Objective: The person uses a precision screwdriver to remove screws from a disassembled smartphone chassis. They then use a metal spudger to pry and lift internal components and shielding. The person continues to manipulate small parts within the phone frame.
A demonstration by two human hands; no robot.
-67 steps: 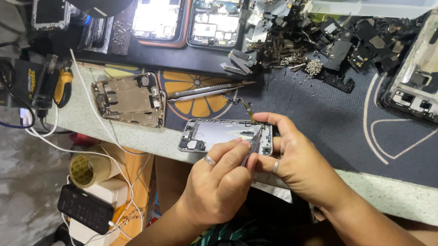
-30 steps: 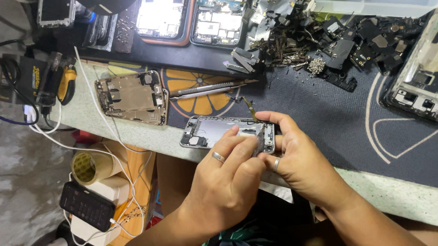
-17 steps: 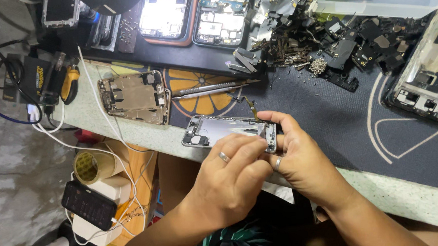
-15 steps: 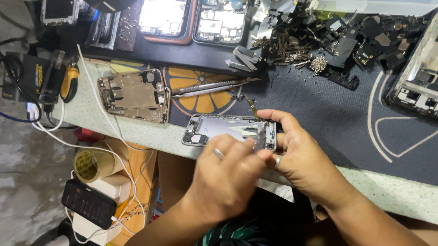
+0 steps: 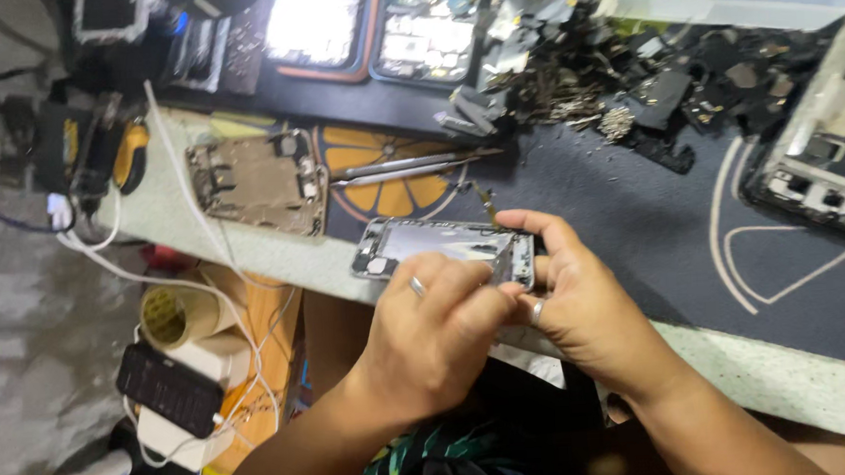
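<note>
- Dark work mat (image 5: 633, 217) covers a pale bench top; a heap of stripped phone parts (image 5: 626, 82) lies at 1 o'clock, with more opened handsets along the far edge
- Opened phone frame (image 5: 442, 248) sits at the near edge of the mat, centre of view, overhanging toward the person
- Left hand (image 5: 437, 338) is curled over the frame's right end with fingertips pinched together; whether a tool or part is between them cannot be told
- Right hand (image 5: 580, 301) clamps the frame's right end, thumb on top, fingers beneath
- Risk: the frame rests at the bench edge, so a slip of the right hand's clamp could likely tip it off
- Risk: tweezers (image 5: 409, 166) at 12 o'clock and a bare housing (image 5: 261, 183) at 10 o'clock lie near; a wide elbow move could sweep them
- Risk: small released parts could be lost in the debris heap
- Change from the earliest frame: the frame has shifted slightly rightward and up, and the left hand now covers more of its right end
</note>
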